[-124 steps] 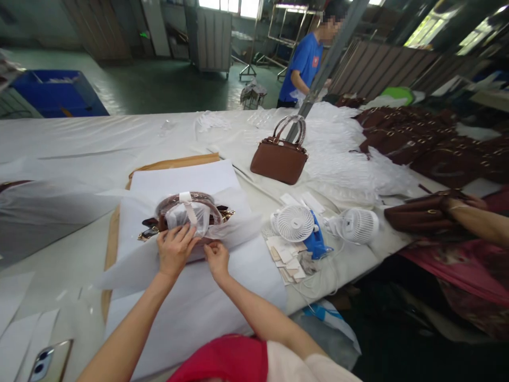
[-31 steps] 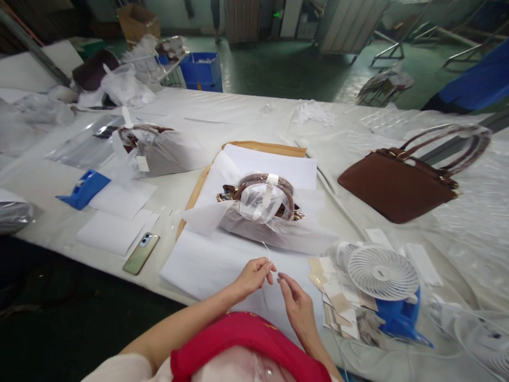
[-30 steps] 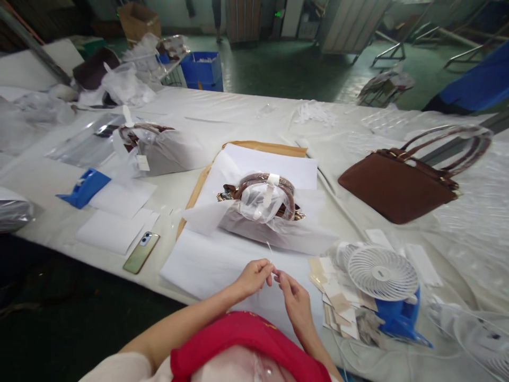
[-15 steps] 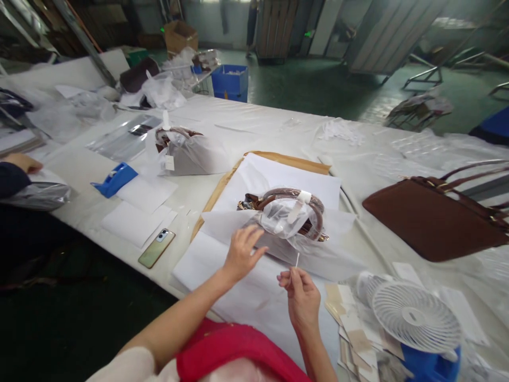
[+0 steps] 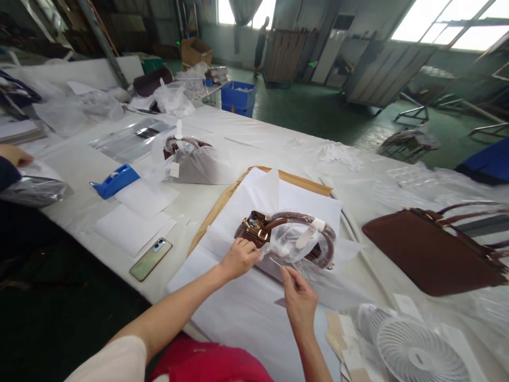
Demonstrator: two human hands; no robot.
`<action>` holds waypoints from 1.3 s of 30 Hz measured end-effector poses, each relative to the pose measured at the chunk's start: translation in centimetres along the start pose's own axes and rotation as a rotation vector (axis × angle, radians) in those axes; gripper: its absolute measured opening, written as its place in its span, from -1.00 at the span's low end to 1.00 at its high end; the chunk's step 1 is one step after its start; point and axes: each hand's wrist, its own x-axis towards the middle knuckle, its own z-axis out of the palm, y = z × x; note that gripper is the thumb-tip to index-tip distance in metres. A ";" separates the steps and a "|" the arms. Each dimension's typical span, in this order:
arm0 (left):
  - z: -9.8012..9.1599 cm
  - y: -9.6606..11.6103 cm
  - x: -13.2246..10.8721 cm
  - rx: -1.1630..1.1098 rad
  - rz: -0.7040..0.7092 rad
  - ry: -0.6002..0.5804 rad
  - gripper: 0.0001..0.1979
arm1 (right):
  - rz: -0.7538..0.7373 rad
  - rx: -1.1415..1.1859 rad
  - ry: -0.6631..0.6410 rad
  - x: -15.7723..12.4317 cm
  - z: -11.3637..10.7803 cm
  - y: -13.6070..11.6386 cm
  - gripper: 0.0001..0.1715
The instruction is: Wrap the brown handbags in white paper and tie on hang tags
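Observation:
A brown handbag (image 5: 253,228) lies before me, partly wrapped in thin white paper, with clear plastic around its rounded handles (image 5: 296,216). A white band holds the handles together. My left hand (image 5: 240,258) is closed at the near edge of the bag, its fingertips pinching the wrapping beside the gold fittings. Just right of it, my right hand (image 5: 300,297) pinches a thin white cord (image 5: 275,261) between thumb and fingers. A small greyish piece (image 5: 280,302) shows beside that hand; whether it hangs from the cord I cannot tell.
Another wrapped handbag (image 5: 199,163) stands farther back left. A large brown bag (image 5: 433,249) lies right, a white fan (image 5: 421,350) below it. A phone (image 5: 151,259) and blue tape dispenser (image 5: 115,181) sit left. Someone's hand (image 5: 16,155) is at the far left.
My left hand has gone from open fingers above the wrapping to a closed grip at the bag's edge. The cord in my right hand now slants left toward the bag. The camera has tilted up.

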 end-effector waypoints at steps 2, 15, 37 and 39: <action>-0.5 0.0 0.7 -0.072 -0.045 0.027 -0.77 | -0.055 0.007 0.007 1.0 1.0 -1.0 -0.55; -0.1 -0.7 5.6 -0.312 -0.516 -0.062 -0.64 | -0.035 0.037 -0.033 3.6 5.3 -0.1 -0.48; -7.5 -1.7 7.1 -0.085 -0.349 -0.225 -0.76 | 0.096 0.226 -0.337 4.6 3.9 -0.8 -0.49; -8.0 0.0 6.9 -0.106 -0.460 -0.254 -0.77 | 0.171 0.295 -0.412 4.3 2.8 -0.7 -0.47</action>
